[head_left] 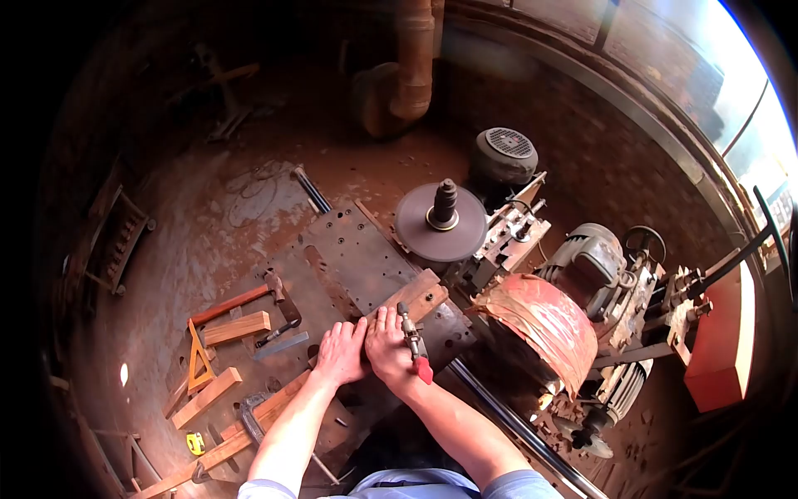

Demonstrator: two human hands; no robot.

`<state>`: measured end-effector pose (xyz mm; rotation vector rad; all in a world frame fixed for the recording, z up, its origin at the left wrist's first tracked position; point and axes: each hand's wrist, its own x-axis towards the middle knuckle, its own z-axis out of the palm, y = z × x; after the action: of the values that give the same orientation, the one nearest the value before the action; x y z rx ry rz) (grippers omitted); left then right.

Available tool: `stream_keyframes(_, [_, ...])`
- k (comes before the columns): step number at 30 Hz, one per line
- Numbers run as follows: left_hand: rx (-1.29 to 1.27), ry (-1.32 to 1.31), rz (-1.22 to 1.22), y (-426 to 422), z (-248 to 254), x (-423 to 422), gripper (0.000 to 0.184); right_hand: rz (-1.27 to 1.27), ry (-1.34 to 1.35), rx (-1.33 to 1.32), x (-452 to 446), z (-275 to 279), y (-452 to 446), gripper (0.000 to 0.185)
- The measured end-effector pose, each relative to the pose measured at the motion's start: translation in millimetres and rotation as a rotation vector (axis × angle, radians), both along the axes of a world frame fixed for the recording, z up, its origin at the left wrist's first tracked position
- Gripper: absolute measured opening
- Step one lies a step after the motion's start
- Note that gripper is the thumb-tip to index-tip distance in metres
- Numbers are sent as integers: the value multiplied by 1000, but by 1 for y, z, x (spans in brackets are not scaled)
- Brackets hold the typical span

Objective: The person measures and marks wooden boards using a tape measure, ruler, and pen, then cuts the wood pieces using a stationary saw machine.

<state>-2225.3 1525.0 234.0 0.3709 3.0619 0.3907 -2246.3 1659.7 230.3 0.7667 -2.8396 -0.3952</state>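
Note:
Side by side, my left hand (341, 353) and my right hand (387, 343) lie across a wooden bar (413, 297) on the metal sliding table (353, 249). Both have their fingers close together and bent over the bar, whose middle they cover. The thumbs are largely hidden. Right beside my right hand is a toggle clamp (409, 327) with a red handle tip (422, 369). Left of my left hand lie a flat metal strip (281, 345) and a C-shaped clamp (249, 418) on a long wooden rail (229, 449).
A grey disc (440, 222) on a vertical spindle stands beyond the table, near a motor (504, 156). At right are a red-covered guard (540, 328) and another motor (586, 254). A hammer (275, 287), orange triangle (199, 359), wood block (237, 328) and yellow tape measure (195, 443) lie left.

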Motion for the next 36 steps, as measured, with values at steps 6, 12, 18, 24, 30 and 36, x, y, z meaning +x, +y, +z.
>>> stream_keyframes(6, [27, 22, -14, -44, -6, -46, 85, 4, 5, 32, -45, 4, -43, 42])
stream_keyframes(12, [75, -11, -13, -93, 3, -94, 85, -15, -15, -79, -99, -6, -89, 43])
stream_keyframes(18, [296, -411, -8, -163, -1, -169, 79, 17, -77, -93, -129, -11, -119, 47])
stream_keyframes(24, [427, -340, 257, -157, 8, -201, 44, 113, -215, -372, -100, -2, -126, 77])
stream_keyframes(30, [330, -201, 214, -243, 101, -188, 43, 205, -426, -359, -106, 21, -150, 80])
stream_keyframes(36, [146, -227, 398, -311, 142, -43, 44, 217, -356, -399, -108, 15, -167, 58])
